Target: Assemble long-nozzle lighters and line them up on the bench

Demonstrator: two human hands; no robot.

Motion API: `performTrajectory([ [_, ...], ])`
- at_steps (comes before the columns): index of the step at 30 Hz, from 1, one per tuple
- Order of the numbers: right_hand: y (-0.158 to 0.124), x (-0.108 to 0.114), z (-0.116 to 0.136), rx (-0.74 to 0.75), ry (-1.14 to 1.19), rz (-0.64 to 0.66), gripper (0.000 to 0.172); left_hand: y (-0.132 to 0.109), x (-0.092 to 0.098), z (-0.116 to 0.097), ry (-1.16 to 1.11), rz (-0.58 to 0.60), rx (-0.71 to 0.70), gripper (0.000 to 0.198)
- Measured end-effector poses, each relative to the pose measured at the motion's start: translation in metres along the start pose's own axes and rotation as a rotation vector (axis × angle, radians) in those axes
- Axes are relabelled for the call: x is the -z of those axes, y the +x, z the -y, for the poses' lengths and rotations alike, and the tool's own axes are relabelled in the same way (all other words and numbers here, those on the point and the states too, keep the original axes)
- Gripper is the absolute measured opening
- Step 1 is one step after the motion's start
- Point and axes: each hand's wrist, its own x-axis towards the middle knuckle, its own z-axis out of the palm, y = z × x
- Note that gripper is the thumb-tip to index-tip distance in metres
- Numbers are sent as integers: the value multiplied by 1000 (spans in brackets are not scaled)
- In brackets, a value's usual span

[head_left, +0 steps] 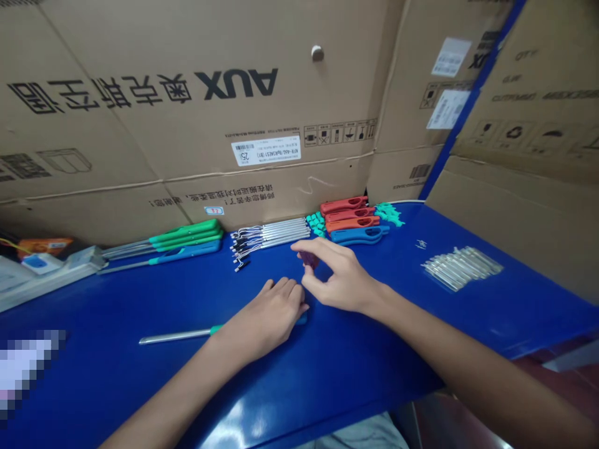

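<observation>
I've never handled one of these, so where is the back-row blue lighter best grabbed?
Probably by the blue lighter's thick handle, from the side nearer the person: green-handled lighters lie close along its far side, while its slim metal tube points left toward the power strip.

Blue table (405, 265) leaves room between right hand (344, 274) and silver tubes (463, 268); cardboard (187, 143) blocks behind.

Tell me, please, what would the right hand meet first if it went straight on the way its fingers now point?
The right hand would likely meet the silvery rods first; it may be raised above the blue table, so it could pass over them.
</observation>
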Motion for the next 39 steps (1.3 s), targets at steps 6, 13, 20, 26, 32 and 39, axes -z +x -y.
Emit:
performTrajectory([
  [6,-1,1,-1,-115,-81,96,43,0,0,-3,111,39,-6,24],
  [13,0,3,1,-254,-167,290,43,3,3,-4,164,67,-70,23],
  [20,0,2,1,-316,-190,394,40,3,4,-5,205,25,-123,15],
  [26,1,3,-1,-354,-217,445,41,0,3,-8,207,43,-65,17],
  [32,0,1,-2,-357,-233,469,40,1,0,-8,208,41,-53,22],
  [39,0,0,-4,-384,-233,514,38,5,0,-12,220,14,-19,25],
])
